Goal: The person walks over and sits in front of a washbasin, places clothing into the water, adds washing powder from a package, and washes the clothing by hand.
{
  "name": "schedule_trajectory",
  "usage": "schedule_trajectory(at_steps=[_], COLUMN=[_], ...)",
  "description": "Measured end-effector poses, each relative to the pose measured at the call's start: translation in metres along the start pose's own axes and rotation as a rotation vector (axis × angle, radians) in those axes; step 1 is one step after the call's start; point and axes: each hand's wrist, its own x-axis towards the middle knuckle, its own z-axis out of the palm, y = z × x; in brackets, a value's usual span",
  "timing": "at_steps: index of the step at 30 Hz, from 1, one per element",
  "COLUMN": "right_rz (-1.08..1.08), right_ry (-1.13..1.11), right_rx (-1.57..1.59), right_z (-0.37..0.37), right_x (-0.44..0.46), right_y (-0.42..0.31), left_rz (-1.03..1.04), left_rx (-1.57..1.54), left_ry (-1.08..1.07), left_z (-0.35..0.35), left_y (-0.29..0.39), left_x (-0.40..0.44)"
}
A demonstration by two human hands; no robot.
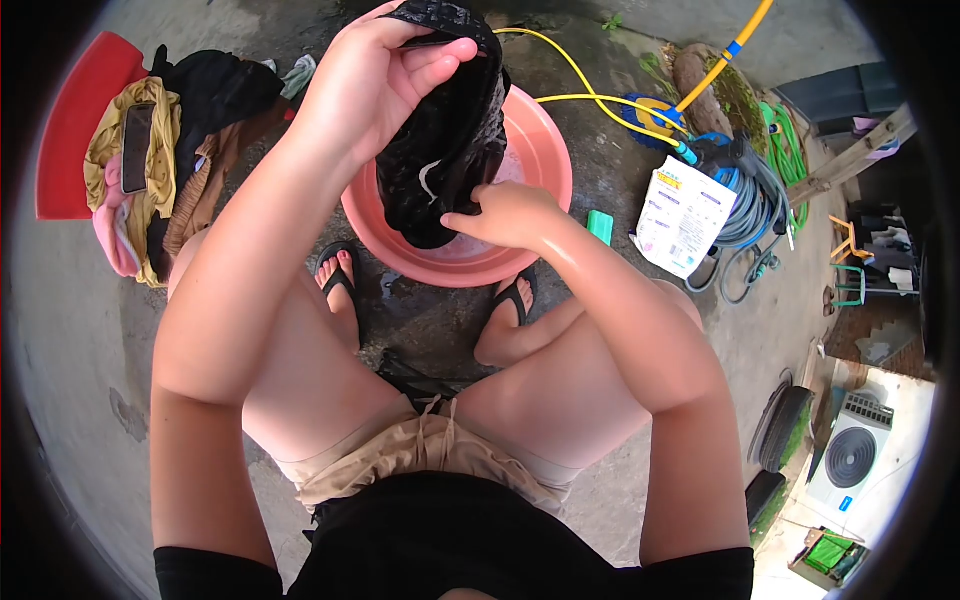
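A dark, wet-looking black garment point(430, 165) hangs over the pink basin point(552, 170) between my feet. My left hand point(395, 85) is raised above the basin's far left side, fingers closed on the garment's top edge. Lower down, my right hand point(512, 213) pinches the garment near its bottom, over the basin's near right side. A curved white mark, perhaps suds, shows on the cloth. Some suds point(515, 165) lie in the basin. Just right of the rim is a green block point(600, 226), apparently soap, on the wet ground.
Left, a pile of clothes point(165, 150) lies against a red seat point(75, 130). To the right are a white printed bag point(684, 215), coiled grey-blue hose point(755, 205) and green hose point(785, 150). Yellow hose point(565, 60) runs behind the basin. Tires point(785, 428) and an air-conditioner unit point(852, 455) stand farther right.
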Motion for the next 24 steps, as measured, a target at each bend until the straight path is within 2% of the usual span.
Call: schedule_trajectory(at_steps=[6, 11, 12, 13, 14, 15, 16, 18, 21, 24], right_rz=[-0.018, -0.045, -0.049, -0.068, -0.049, -0.042, -0.022, -0.018, 0.025, 0.035], right_ry=[0.159, 0.270, 0.289, 0.330, 0.304, 0.370, 0.385, 0.444, 0.498, 0.566], right_rx=[0.102, 0.206, 0.250, 0.288, 0.412, 0.454, 0.535, 0.628, 0.775, 0.867], right_z=[0.035, 0.020, 0.012, 0.003, -0.008, -0.017, -0.027, -0.040, -0.054, -0.060], right_x=[0.030, 0.036, 0.036, 0.034, 0.030, 0.025, 0.021, 0.015, 0.004, 0.001], right_y=[0.012, 0.029, 0.037, 0.043, 0.051, 0.059, 0.067, 0.085, 0.100, 0.116], left_rz=[0.010, 0.045, 0.069, 0.055, 0.041, 0.046, -0.001, 0.069, 0.000, 0.097], left_rx=[-0.153, 0.059, 0.130, 0.107, 0.084, 0.112, 0.146, 0.393, 0.957, 1.195], left_ry=[-0.031, 0.155, 0.263, 0.251, 0.240, 0.383, 0.389, 0.366, 0.334, 0.221], left_z=[-0.028, -0.059, -0.054, -0.070, -0.085, -0.082, -0.094, -0.095, -0.077, -0.086], left_y=[0.017, 0.037, 0.042, 0.046, 0.050, 0.053, 0.060, 0.059, 0.067, 0.058], left_x=[0.015, 0.032, 0.029, 0.032, 0.034, 0.031, 0.033, 0.026, 0.010, 0.006])
